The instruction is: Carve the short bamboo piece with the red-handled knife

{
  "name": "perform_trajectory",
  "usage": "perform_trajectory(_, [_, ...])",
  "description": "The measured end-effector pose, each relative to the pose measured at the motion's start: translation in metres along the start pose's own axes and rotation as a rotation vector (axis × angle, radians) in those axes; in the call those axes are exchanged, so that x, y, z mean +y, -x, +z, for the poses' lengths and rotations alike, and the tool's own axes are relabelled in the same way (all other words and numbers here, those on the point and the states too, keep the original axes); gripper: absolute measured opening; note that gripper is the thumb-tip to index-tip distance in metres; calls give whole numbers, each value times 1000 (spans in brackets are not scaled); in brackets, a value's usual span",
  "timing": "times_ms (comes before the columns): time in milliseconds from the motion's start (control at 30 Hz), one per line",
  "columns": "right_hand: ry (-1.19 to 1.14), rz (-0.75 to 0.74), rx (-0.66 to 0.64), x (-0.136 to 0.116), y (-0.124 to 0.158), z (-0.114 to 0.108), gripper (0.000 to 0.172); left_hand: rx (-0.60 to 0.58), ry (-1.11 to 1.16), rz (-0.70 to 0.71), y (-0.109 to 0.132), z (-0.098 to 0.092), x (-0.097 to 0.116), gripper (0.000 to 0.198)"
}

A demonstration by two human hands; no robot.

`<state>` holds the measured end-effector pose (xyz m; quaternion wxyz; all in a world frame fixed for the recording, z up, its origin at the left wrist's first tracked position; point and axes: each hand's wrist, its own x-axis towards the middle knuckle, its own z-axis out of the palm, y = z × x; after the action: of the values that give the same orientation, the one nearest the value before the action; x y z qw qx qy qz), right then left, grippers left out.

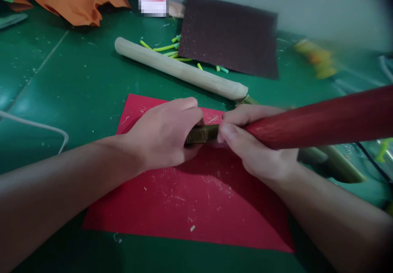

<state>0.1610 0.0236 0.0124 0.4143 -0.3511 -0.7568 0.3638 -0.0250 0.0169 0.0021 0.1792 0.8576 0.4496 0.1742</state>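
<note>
My left hand (166, 134) is closed round the left end of an olive-brown, bamboo-like piece (202, 134). From the other side, my right hand (248, 138) grips the same piece, thumb and fingers pressed together close to the left hand. A thick dark red rod (325, 117) slopes up to the right, its narrowed end resting at my right hand. Whether the rod and the piece are joined is hidden by the fingers. Both hands are above a red sheet (190, 199) strewn with pale shavings and small chips.
Beyond the hands lies a pale wooden rod (181, 68) with a greenish end. A dark sheet (230, 37) partly covers several yellow-green strips (166, 48). Crumpled orange paper (76, 3) sits back left, a blurred yellow object (317, 60) back right. Green bamboo pieces (340, 166) lie under the red rod.
</note>
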Motion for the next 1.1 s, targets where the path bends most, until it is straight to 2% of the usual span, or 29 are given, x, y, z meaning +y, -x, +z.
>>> perform_trajectory(100, [11, -5, -6, -1, 0, 0, 23, -4, -10, -4, -1, -1, 0, 17])
perform_trajectory(233, [-70, 82, 185, 5, 0, 2, 21, -35, -10, -20, -1, -1, 0, 13])
perform_trajectory(267, [-82, 94, 194, 7, 0, 2, 22, -38, -5, -21, -1, -1, 0, 13])
perform_trajectory(467, [-5, -25, -15, 4, 0, 0, 23, 3, -6, 3, 0, 2, -1, 18])
perform_trajectory(533, [-2, -19, 15, 3, 0, 0, 22, 8, -11, 3, 0, 2, -1, 18])
perform_trajectory(633, [-33, 60, 157, 5, 1, 1, 20, -6, -9, -6, -1, 1, 0, 14])
perform_trajectory(700, [-72, 93, 204, 7, 1, 1, 20, -16, -6, -7, -1, 0, 0, 12])
perform_trajectory(767, [-55, 49, 78, 7, 0, 1, 22, -21, -9, -8, 0, -1, 0, 13])
perform_trajectory(800, [-50, 4, 41, 7, 0, 1, 23, -22, -13, -10, 0, -1, 0, 14])
perform_trajectory(867, [-21, 3, -6, 5, 0, 1, 21, -23, -17, -18, -1, -1, 0, 15])
perform_trajectory(1033, [-22, 59, 157, 3, 0, 1, 21, -24, -12, -19, -2, -1, 1, 14])
perform_trajectory(1100, [-51, 72, 133, 2, -1, 0, 21, -24, -15, -17, -2, -1, 1, 14])
